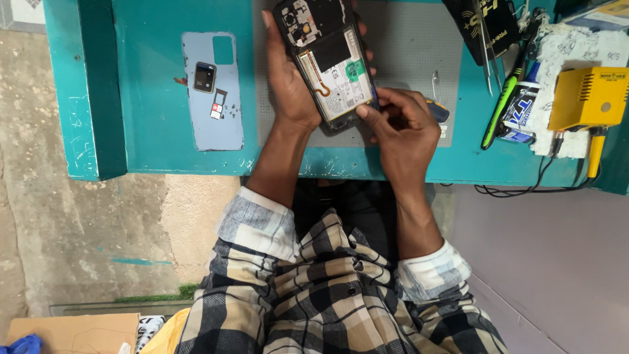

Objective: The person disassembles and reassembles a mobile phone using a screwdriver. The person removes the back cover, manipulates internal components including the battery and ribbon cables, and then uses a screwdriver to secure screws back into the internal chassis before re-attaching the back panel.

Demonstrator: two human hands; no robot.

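An opened smartphone (325, 59) with its back removed shows a white battery, an orange flex cable and a dark circuit board. My left hand (286, 82) grips it along its left side, holding it tilted above a grey work mat (413, 52). My right hand (403, 124) pinches the phone's lower right corner, with a small dark tool partly hidden between the fingers. The phone's light blue back cover (211, 92) lies flat on the teal table (151, 78) to the left.
At the right stand a yellow box-shaped device (590, 98) with a cable, a green-handled tool (501, 105), tweezers (486, 52), a glue tube (521, 111) and white cloth (576, 49). A cardboard box (72, 334) sits on the floor at lower left.
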